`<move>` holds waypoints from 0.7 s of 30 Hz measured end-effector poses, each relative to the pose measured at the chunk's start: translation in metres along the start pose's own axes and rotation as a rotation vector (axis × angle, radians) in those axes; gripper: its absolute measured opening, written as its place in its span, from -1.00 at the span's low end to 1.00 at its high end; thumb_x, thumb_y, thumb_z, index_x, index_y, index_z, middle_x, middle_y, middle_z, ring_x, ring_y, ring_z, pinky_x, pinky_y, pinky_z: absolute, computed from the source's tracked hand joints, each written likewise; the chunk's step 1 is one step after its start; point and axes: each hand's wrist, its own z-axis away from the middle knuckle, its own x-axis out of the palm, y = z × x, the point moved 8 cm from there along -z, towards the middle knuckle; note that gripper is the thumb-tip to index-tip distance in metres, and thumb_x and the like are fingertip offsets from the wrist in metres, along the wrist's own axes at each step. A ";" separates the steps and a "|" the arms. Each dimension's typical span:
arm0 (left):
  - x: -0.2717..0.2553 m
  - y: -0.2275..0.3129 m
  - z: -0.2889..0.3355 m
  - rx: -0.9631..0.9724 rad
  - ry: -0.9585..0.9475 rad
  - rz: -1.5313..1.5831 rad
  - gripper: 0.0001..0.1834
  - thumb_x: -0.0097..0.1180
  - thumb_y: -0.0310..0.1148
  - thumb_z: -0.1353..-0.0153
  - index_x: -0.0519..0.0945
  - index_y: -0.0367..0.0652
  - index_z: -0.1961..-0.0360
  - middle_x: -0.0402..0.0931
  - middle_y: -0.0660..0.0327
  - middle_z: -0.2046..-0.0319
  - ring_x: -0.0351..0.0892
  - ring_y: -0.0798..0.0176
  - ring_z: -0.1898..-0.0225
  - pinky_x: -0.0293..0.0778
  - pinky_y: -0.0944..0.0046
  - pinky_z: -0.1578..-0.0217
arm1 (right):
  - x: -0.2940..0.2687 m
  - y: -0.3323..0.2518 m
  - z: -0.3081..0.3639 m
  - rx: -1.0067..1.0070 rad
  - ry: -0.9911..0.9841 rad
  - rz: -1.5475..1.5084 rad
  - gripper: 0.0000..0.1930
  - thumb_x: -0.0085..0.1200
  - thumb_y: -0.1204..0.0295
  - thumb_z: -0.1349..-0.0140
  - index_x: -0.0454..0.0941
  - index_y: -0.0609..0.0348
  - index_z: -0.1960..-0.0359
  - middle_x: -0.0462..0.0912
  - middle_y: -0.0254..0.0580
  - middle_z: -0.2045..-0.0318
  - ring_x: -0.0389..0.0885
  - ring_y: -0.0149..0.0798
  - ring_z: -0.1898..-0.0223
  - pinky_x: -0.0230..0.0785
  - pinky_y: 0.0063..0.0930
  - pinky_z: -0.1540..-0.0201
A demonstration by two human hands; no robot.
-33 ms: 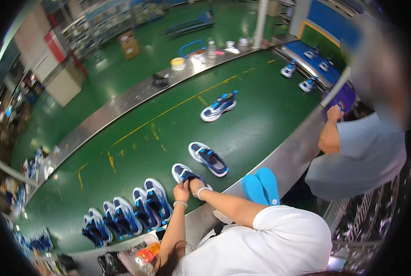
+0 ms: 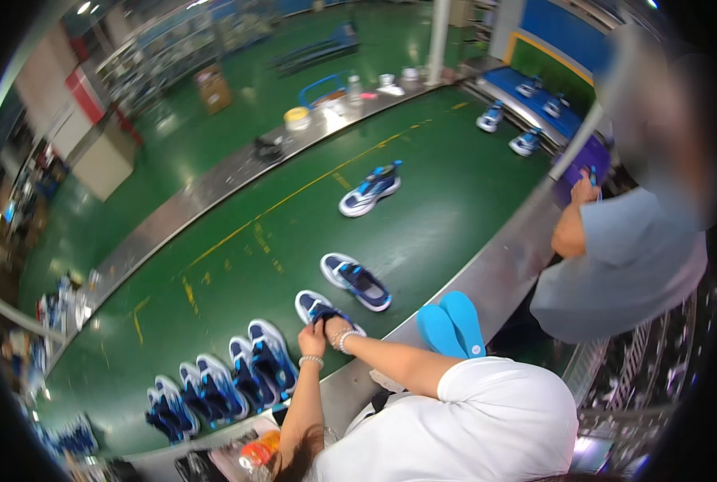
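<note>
A navy, white and blue sneaker lies on the green surface in front of me, its toe pointing away. My left hand is closed on the upper at the shoe's opening. At that same opening is my right hand, its fingers going down into the shoe and hidden from view. Just right of it lies a matching sneaker, touched by neither hand. Two bright blue insoles rest on the metal edge by my right forearm.
Several paired sneakers line up to my left. Another sneaker lies farther off. On the right a co-worker reaches toward a purple panel. An orange-labelled bottle lies near my left elbow. A metal ledge runs along the far side.
The whole view has shifted slightly, so most things sit a little farther left and lower. Both hands stay at the same sneaker.
</note>
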 end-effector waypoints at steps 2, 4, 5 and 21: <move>-0.002 0.009 -0.002 -0.045 -0.014 0.058 -0.58 -0.02 -0.14 -0.11 0.50 -0.36 0.58 0.44 -0.16 0.59 0.46 -0.09 0.53 0.32 0.06 0.46 | 0.001 0.001 0.012 0.010 0.032 0.004 -0.69 -0.25 0.41 -0.14 0.43 0.26 0.14 0.45 0.13 0.11 0.52 -0.02 0.18 0.38 -0.25 0.12; 0.000 -0.010 -0.003 -0.075 0.027 0.188 -0.64 0.03 -0.21 -0.10 0.48 -0.38 0.53 0.44 -0.03 0.67 0.40 0.16 0.60 0.30 0.16 0.51 | -0.013 -0.002 0.034 0.010 0.156 -0.094 -0.67 -0.22 0.46 -0.11 0.37 0.26 0.07 0.38 0.11 0.03 0.48 -0.03 0.12 0.36 -0.27 0.09; -0.005 -0.042 0.001 0.083 0.313 0.307 -0.67 0.11 -0.22 -0.06 0.48 -0.36 0.51 0.46 0.10 0.66 0.39 0.23 0.61 0.31 0.23 0.53 | -0.027 -0.021 0.060 -0.071 0.154 -0.120 -0.65 -0.20 0.49 -0.09 0.35 0.26 0.05 0.35 0.08 0.00 0.46 -0.03 0.08 0.35 -0.27 0.08; 0.078 -0.051 0.012 -0.902 0.094 1.527 -0.64 -0.05 -0.20 -0.19 0.38 -0.16 0.06 0.41 0.20 0.08 0.36 0.17 0.02 0.33 0.18 0.01 | -0.040 0.002 0.129 -0.356 0.096 0.070 -0.77 -0.13 0.47 -0.03 0.45 0.18 0.26 0.42 0.03 0.09 0.28 -0.06 -0.11 0.36 -0.33 0.04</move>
